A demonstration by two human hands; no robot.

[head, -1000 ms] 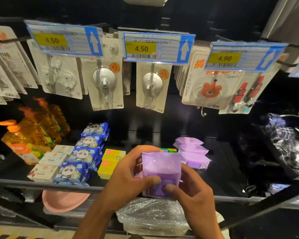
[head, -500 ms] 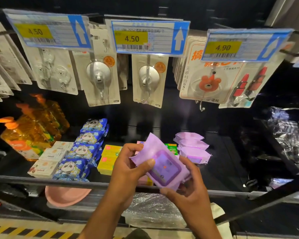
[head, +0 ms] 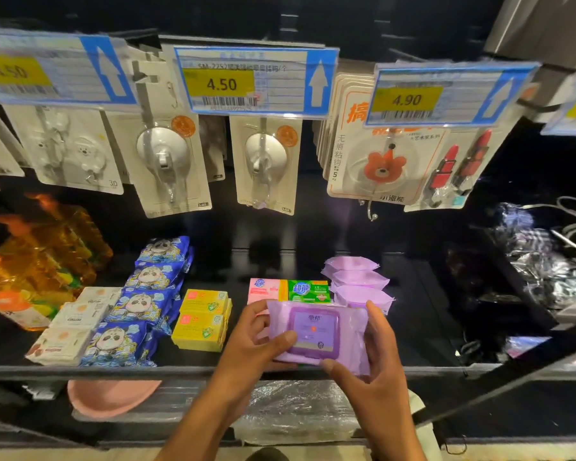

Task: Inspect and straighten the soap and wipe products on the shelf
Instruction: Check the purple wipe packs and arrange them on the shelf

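A purple wipe pack (head: 316, 334) with a darker flip lid faces up over the front of the black shelf (head: 187, 371). My left hand (head: 253, 341) grips its left end, thumb on top. My right hand (head: 373, 357) grips its right end and front edge. Behind it lie a pink soap box (head: 263, 289) and a green soap box (head: 308, 290). A row of three more purple wipe packs (head: 356, 281) lies to the right. Yellow soap boxes (head: 203, 317), blue panda wipe packs (head: 143, 301) and white soap boxes (head: 77, 324) sit to the left.
Orange bottles (head: 37, 257) stand at the far left of the shelf. Carded hooks (head: 167, 161) and price tags (head: 253, 81) hang overhead. A pink basin (head: 110, 397) and wrapped plastic goods (head: 296, 410) sit on the lower shelf. Crinkled plastic bags (head: 539, 254) lie at right.
The purple pack has turned from upright and tilted to flat with its lid facing up, and it has come lower toward the shelf front. Both hands keep hold of it.
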